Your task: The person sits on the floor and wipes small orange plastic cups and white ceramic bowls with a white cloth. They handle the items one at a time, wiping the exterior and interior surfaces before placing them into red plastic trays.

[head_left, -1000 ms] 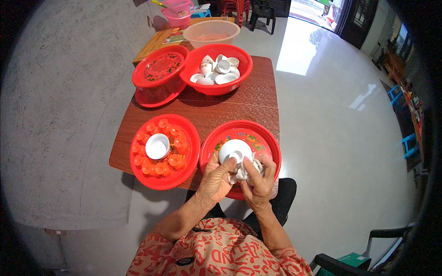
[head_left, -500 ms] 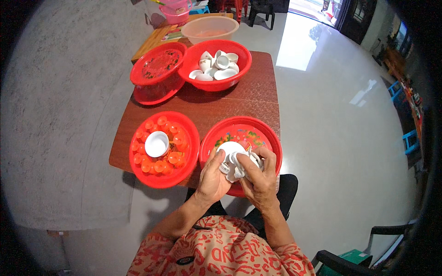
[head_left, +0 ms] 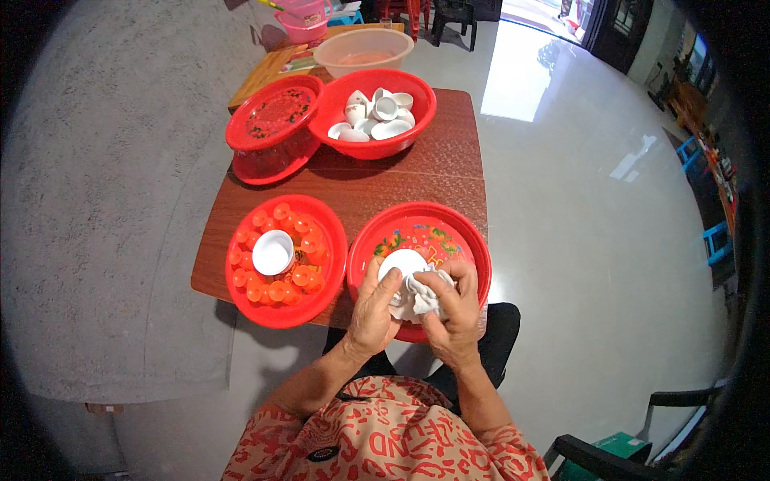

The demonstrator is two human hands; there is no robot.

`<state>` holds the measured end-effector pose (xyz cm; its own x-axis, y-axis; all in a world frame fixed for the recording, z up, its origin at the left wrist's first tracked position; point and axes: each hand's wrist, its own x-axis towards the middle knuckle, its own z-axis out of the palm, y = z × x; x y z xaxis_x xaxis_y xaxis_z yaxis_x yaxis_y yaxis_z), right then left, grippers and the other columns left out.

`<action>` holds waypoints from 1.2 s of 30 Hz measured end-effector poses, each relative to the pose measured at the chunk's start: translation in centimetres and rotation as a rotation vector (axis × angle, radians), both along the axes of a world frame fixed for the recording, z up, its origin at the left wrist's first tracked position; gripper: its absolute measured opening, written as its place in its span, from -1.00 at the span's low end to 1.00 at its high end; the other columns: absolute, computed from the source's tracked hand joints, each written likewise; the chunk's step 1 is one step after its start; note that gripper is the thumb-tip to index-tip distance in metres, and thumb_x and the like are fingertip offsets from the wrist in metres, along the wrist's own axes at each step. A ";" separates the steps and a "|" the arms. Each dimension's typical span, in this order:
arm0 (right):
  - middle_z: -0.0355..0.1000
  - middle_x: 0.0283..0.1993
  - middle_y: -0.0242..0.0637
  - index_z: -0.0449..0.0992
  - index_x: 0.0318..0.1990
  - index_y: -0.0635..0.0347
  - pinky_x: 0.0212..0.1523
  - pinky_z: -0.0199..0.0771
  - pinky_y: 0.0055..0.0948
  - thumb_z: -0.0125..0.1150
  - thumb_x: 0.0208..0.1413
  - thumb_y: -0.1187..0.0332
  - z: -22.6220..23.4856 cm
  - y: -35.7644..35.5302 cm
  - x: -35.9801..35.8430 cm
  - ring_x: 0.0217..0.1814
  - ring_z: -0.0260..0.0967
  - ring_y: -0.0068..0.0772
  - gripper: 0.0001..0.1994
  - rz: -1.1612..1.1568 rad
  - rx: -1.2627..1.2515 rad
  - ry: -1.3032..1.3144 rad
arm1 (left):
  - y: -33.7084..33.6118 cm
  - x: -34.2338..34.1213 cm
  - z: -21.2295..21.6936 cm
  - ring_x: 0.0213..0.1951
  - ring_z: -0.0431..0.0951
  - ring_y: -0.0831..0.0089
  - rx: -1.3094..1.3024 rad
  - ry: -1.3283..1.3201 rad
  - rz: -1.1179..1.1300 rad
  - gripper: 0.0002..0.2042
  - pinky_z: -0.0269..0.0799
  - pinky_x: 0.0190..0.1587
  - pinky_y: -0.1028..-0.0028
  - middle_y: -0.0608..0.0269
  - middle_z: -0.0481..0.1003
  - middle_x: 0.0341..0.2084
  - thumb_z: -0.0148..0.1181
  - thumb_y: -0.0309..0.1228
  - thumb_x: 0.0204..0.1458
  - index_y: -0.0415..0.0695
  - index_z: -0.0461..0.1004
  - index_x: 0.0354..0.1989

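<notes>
Over the near right red tray (head_left: 365,240), which has a floral pattern, my two hands work close together. My left hand (head_left: 373,314) is closed on a small white cup (head_left: 401,262), its thumb lying along the cup's side. Bunched in my right hand (head_left: 459,317) is a white cloth (head_left: 429,297), pressed against the cup. Part of the cloth hangs below the cup between both hands. To the left, a second red tray (head_left: 327,220) bears a white cup (head_left: 273,252) standing upright, ringed by several small orange plastic cups (head_left: 301,276).
Farther back on the brown table (head_left: 401,183), a red basin (head_left: 423,120) holds several white cups (head_left: 387,107). Beside it, a red floral tray (head_left: 273,112) leans on another red dish. A translucent basin (head_left: 363,48) sits behind. A black chair (head_left: 597,457) stands at my lower right.
The cup in my left hand is turned a little, with more of its round white face upward. My right hand has shifted the cloth slightly along it.
</notes>
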<state>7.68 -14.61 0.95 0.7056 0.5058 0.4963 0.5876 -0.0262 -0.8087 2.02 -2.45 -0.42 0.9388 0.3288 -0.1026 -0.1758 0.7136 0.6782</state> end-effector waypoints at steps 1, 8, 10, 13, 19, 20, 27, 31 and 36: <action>0.19 -0.12 -0.09 0.47 -0.14 0.23 -0.01 0.26 -0.28 0.08 -0.34 0.62 0.0 0.4 -0.4 -0.03 0.20 -0.13 -0.56 -0.066 -0.023 -0.062 | -0.2 0.1 0.1 -0.13 0.47 0.46 0.012 -0.007 0.022 -0.75 0.48 -0.14 0.42 0.22 0.39 -0.14 -0.11 -0.29 0.23 -0.09 0.15 0.01; 0.19 -0.09 -0.07 0.47 -0.14 0.22 -0.01 0.28 -0.27 0.16 -0.37 0.65 0.1 0.2 -0.2 -0.05 0.23 -0.13 -0.54 0.033 -0.029 -0.100 | 0.3 -0.1 0.3 -0.12 0.48 0.40 -0.019 0.011 -0.009 -0.72 0.48 -0.10 0.39 0.15 0.39 -0.14 -0.11 -0.31 0.23 -0.13 0.15 0.04; 0.19 -0.10 -0.08 0.48 -0.15 0.22 -0.01 0.29 -0.29 0.15 -0.34 0.64 0.1 -0.1 -0.1 -0.05 0.24 -0.15 -0.56 0.078 -0.017 -0.075 | 0.5 -0.2 -0.3 -0.08 0.47 0.29 -0.062 0.014 -0.014 -0.72 0.46 -0.03 0.28 0.03 0.39 -0.08 -0.13 -0.34 0.23 -0.18 0.14 0.05; 0.19 -0.11 -0.12 0.48 -0.16 0.23 -0.01 0.29 -0.31 0.13 -0.29 0.61 -0.2 -1.1 0.4 -0.03 0.24 -0.20 -0.61 0.197 0.043 0.035 | 0.6 -0.4 0.6 -0.11 0.48 0.41 -0.061 0.026 -0.051 -0.70 0.49 -0.11 0.42 0.17 0.40 -0.12 -0.09 -0.32 0.22 -0.12 0.16 0.08; 0.21 -0.07 -0.11 0.42 -0.06 0.21 0.01 0.23 -0.32 0.11 -0.22 0.58 0.2 -0.2 1.6 -0.05 0.22 -0.17 -0.57 -0.097 0.120 -0.015 | 0.3 0.1 0.9 -0.01 0.44 0.31 -0.144 -0.058 -0.085 -0.74 0.38 0.07 0.27 0.10 0.40 -0.05 -0.13 -0.35 0.22 -0.15 0.20 0.04; 0.20 -0.06 -0.09 0.42 -0.06 0.20 0.03 0.21 -0.29 0.12 -0.22 0.56 0.3 0.2 1.6 -0.03 0.20 -0.15 -0.57 -0.100 0.096 -0.055 | 0.1 0.2 1.1 0.00 0.44 0.32 -0.173 -0.061 -0.078 -0.74 0.37 0.08 0.27 0.11 0.40 -0.05 -0.13 -0.35 0.22 -0.15 0.20 0.04; 0.09 0.10 0.04 0.26 0.15 0.25 0.16 0.08 -0.14 0.19 -0.17 0.49 -0.5 0.9 0.1 0.16 0.04 0.02 -0.40 -0.046 -0.078 -0.162 | 1.0 0.4 -0.1 0.06 0.39 0.29 -0.149 -0.079 -0.040 -0.74 0.32 0.14 0.25 0.09 0.39 -0.03 -0.21 -0.32 0.25 -0.16 0.24 0.01; 0.04 0.13 0.08 0.22 0.17 0.30 0.17 0.13 -0.14 0.23 -0.16 0.56 -2.5 1.3 -1.1 0.18 0.05 0.05 -0.37 -0.111 -0.078 -0.187 | 1.0 0.7 -0.6 0.07 0.38 0.24 -0.159 -0.030 -0.027 -0.66 0.29 0.15 0.21 0.02 0.33 0.07 -0.26 -0.26 0.27 -0.19 0.22 0.10; 0.20 0.01 -0.02 0.42 0.03 0.25 0.06 0.23 -0.22 0.30 -0.29 0.60 -3.5 1.2 -1.9 0.06 0.18 -0.03 -0.44 -0.180 -0.067 -0.401 | 1.3 0.8 -1.4 0.02 0.42 0.29 -0.227 -0.028 -0.026 -0.68 0.34 0.10 0.24 0.10 0.38 -0.01 -0.24 -0.24 0.26 -0.17 0.25 0.05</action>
